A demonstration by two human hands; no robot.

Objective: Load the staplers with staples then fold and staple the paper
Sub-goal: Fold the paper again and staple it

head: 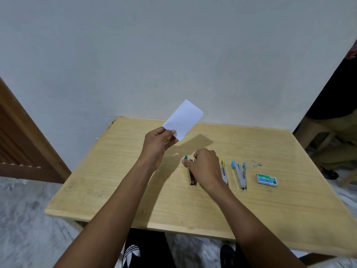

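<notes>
The left hand (157,143) holds the folded paper (183,119) up above the table (116,171), its fingers pinching the paper's lower corner. The right hand (204,167) rests on the green-tipped stapler (191,176), fingers curled around its front end. The stapler's long axis runs toward the person; the paper hangs up and left of it.
</notes>
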